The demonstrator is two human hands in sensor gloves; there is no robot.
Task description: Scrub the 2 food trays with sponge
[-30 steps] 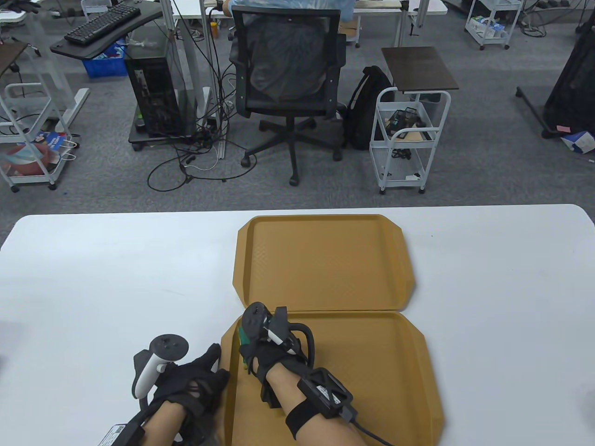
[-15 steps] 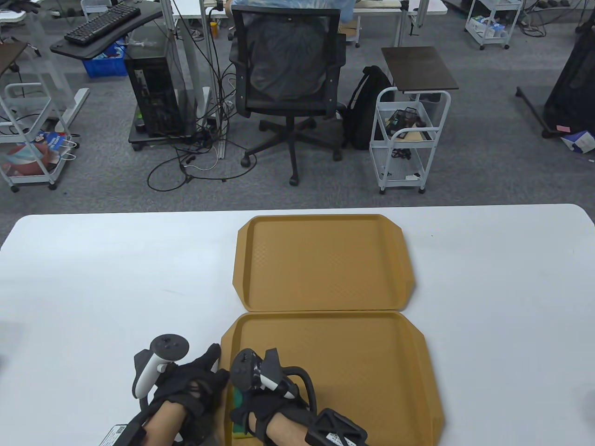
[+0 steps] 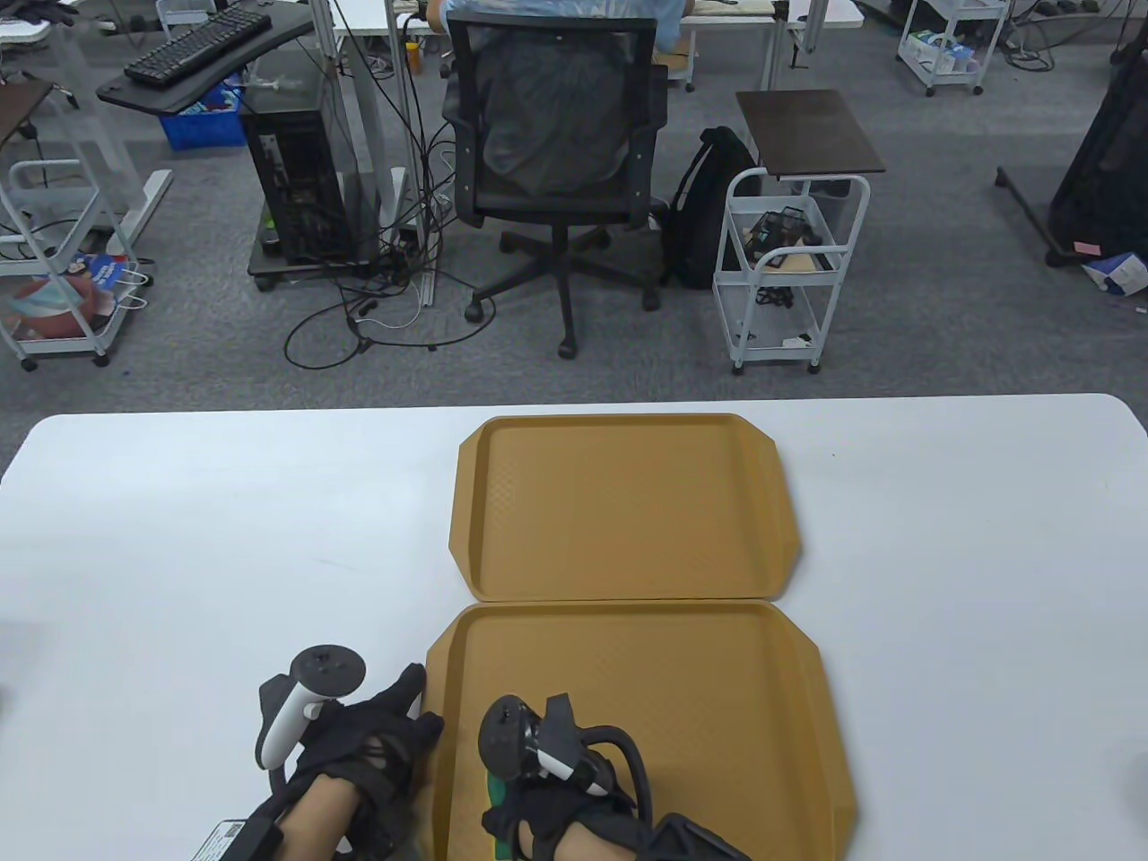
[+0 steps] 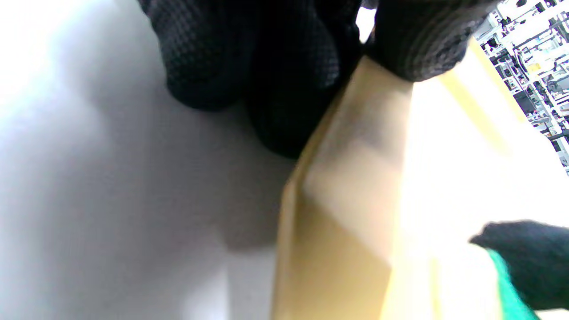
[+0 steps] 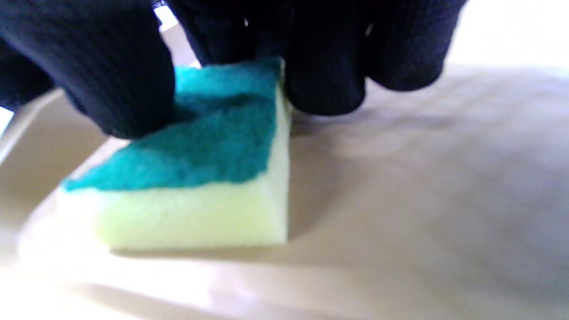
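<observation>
Two tan food trays lie end to end on the white table, the far tray (image 3: 623,507) and the near tray (image 3: 717,708). My right hand (image 3: 516,803) holds a green-topped yellow sponge (image 3: 495,791) flat on the near tray's front left part. In the right wrist view the thumb and fingers (image 5: 324,58) grip the sponge (image 5: 200,178) from both sides, with its yellow side down on the tray. My left hand (image 3: 414,717) pinches the near tray's left rim (image 4: 351,178), thumb (image 4: 413,40) on top and fingers underneath.
The white table (image 3: 179,556) stretches wide on both sides of the trays. Beyond its far edge stand an office chair (image 3: 556,152), a white rolling cart (image 3: 789,269) and a desk with a computer tower (image 3: 296,179).
My right hand has slid the sponge from the near tray's far left corner back toward the front edge, then slightly right. The left hand has stayed on the rim.
</observation>
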